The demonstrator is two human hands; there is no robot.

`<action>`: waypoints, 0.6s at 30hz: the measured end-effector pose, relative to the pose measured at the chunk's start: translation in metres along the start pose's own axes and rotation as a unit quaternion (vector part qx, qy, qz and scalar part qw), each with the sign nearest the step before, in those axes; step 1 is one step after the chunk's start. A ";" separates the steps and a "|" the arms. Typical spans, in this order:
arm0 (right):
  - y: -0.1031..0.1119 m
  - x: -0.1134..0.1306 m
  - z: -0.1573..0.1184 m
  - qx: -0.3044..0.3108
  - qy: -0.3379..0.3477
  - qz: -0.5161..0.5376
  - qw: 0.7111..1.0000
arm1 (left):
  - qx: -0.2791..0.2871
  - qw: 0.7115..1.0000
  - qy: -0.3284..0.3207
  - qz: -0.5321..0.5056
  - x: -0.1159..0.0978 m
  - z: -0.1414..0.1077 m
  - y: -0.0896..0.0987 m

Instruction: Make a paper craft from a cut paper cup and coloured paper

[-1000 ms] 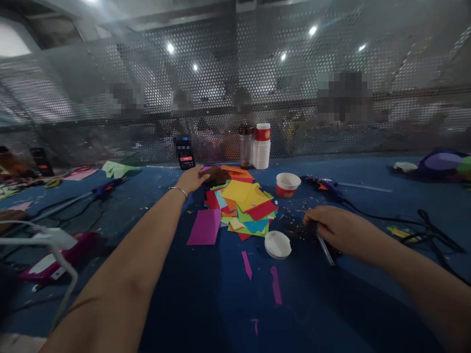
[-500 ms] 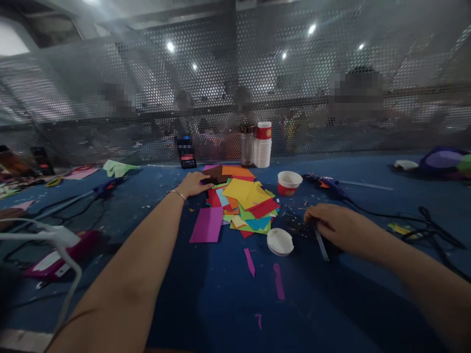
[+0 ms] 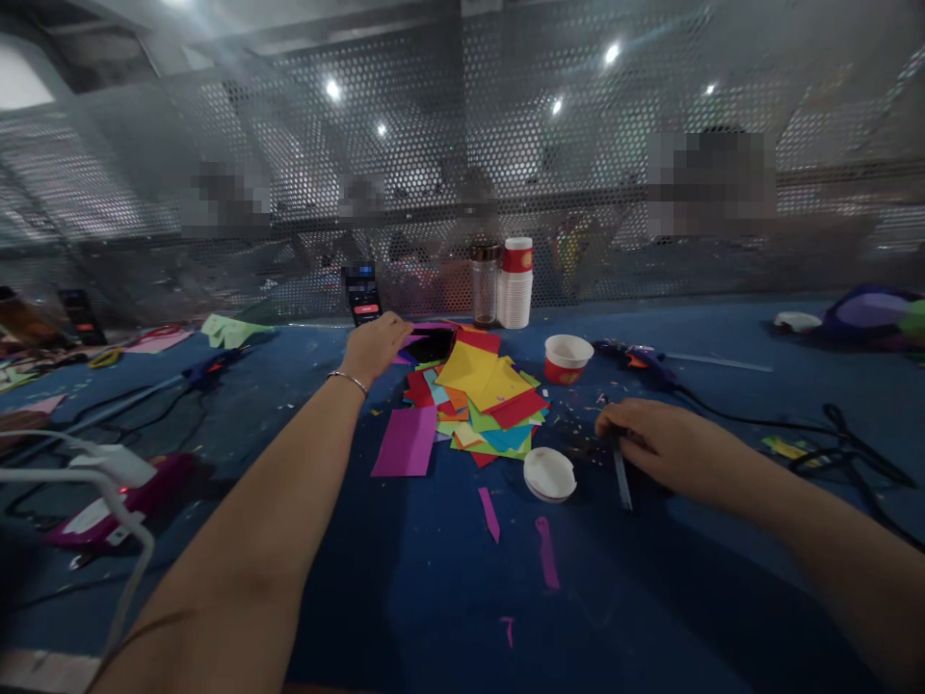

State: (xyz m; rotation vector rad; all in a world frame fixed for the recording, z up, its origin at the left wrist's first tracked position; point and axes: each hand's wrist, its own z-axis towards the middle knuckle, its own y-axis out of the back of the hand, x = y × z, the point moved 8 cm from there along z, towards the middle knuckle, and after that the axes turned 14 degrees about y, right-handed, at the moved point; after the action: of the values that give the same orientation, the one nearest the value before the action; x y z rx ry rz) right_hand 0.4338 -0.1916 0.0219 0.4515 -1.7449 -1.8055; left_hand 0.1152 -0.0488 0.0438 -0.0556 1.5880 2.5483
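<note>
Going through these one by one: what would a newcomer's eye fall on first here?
Probably the bright heap of coloured paper in the middle of the blue table. Then the left hand at the heap's far left edge and, to the heap's right, the right hand curled over a slim grey tool. Behind the heap, a stack of paper cups stands beside a clear jar.
</note>
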 end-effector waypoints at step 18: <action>0.003 0.002 -0.001 -0.005 0.007 -0.002 1.000 | -0.007 0.996 0.086 -0.013 0.003 0.017 0.059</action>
State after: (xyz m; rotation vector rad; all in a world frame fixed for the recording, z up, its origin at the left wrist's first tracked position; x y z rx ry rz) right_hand 0.4334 -0.1929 0.0253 0.4631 -1.7260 -1.8094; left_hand 0.1046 -0.0583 0.1032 -0.3031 1.6154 2.5954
